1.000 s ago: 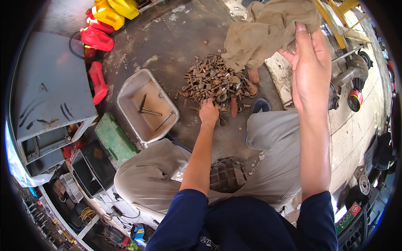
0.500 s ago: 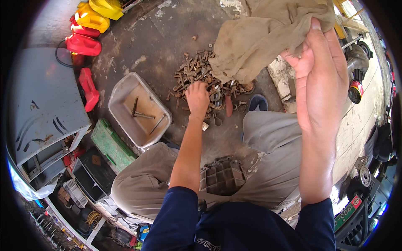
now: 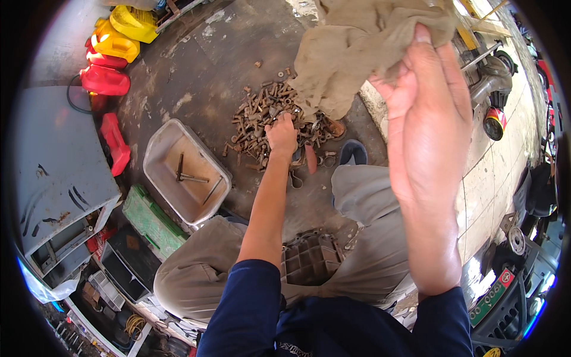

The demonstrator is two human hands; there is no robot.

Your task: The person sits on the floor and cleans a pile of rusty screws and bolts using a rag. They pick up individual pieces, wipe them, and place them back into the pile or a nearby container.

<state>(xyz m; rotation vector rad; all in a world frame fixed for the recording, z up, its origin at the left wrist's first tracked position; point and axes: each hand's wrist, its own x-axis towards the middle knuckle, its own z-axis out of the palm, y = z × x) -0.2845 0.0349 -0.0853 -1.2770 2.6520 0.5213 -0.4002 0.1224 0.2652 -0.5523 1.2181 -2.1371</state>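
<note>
Stained dk floor (image 3: 205,65), pile of rusty bolts (image 3: 254,122) etc., grey tub (image 3: 159,146) to L, ribbed metal casting (image 3: 309,260).

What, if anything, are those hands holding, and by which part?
Right hand: brown cloth, gripped near its right side. Left hand: at the rusty bolt pile; whether it holds anything cannot be told.

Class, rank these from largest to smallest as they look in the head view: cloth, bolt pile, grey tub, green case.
1. Cloth, held nearer the camera
2. Bolt pile and grey tub: too alike to rank, the pile partly hidden
3. Green case
</note>
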